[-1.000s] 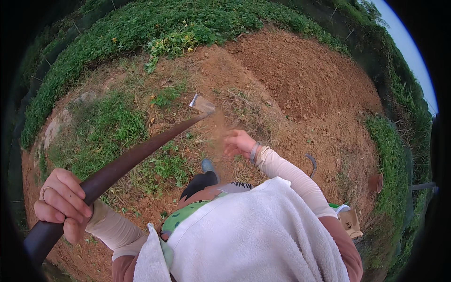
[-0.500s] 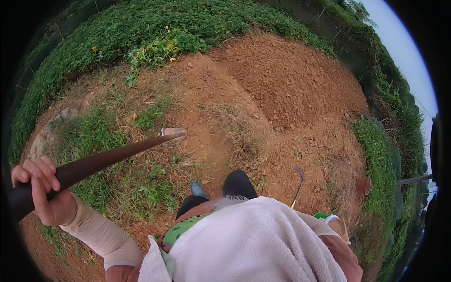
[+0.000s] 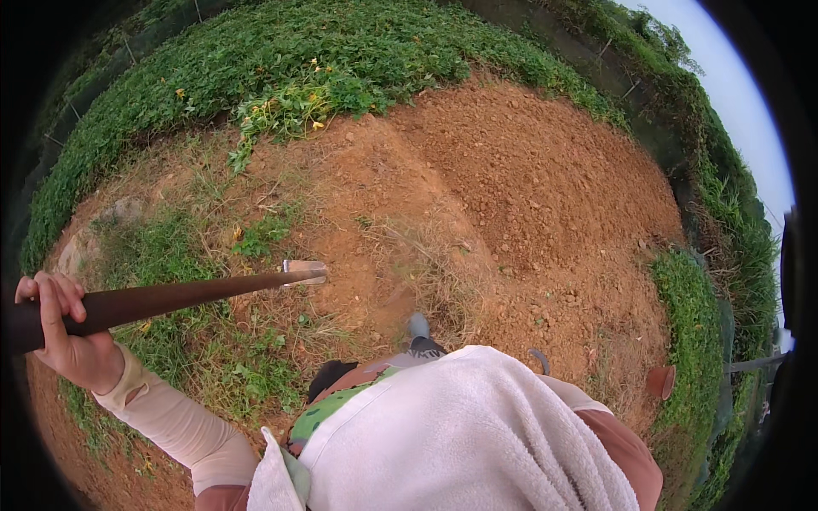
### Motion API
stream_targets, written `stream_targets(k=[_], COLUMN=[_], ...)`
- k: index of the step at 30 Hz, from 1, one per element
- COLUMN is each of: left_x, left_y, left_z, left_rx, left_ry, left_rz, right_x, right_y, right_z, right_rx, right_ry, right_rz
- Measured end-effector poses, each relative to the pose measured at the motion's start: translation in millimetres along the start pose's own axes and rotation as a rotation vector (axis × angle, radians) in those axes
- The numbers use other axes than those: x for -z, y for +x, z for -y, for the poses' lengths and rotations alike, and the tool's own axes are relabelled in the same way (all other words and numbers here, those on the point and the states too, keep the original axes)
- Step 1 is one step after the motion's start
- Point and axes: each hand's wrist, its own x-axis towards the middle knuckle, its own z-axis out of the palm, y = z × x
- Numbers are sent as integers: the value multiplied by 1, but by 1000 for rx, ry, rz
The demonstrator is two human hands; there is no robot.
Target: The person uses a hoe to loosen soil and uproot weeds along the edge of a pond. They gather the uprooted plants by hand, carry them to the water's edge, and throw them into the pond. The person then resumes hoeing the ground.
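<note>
My left hand (image 3: 75, 336) is wrapped round the thick end of a long dark brown handle, held out at the left. This handle (image 3: 170, 300) runs away to a flat metal blade (image 3: 305, 272), like that of a hoe, over the soil and weeds. My right hand is out of sight; only the upper right sleeve (image 3: 622, 451) shows beside the pale towel (image 3: 452, 426) over my front. Just past the towel's right edge shows the curved grey blade of a sickle (image 3: 539, 361). The towel and sleeve hide its handle.
Dug brown soil (image 3: 545, 170) lies ahead to the right, with dry grass (image 3: 443, 272) nearer. Leafy green vines (image 3: 256, 51) spread across the far side. Weeds (image 3: 170, 255) grow at the left. A reddish-brown pot (image 3: 660, 381) lies by the right-hand greenery. One grey boot (image 3: 417, 325) is forward.
I have stepped forward, one boot now ahead. The ground has slid down in view. My left hand still grips the handle, now more level in view. Less of the sickle shows.
</note>
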Motion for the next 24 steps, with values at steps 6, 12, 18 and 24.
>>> stream_targets(k=[6,12,18,24], left_x=[-78,-143,-155,-138], left_y=[27,26,21,18], left_z=[29,44,50,38], left_rx=[5,-17,-42,-64], left_ry=[71,114,133,144], left_rz=[-1,-1,-15,-90], right_x=[125,182,190,164], right_y=[96,167,176,209], right_z=[56,158,258,301], right_rx=[84,329,249,338], right_ry=[-339,-492,-113,-120], right_rz=[8,-5,116,309])
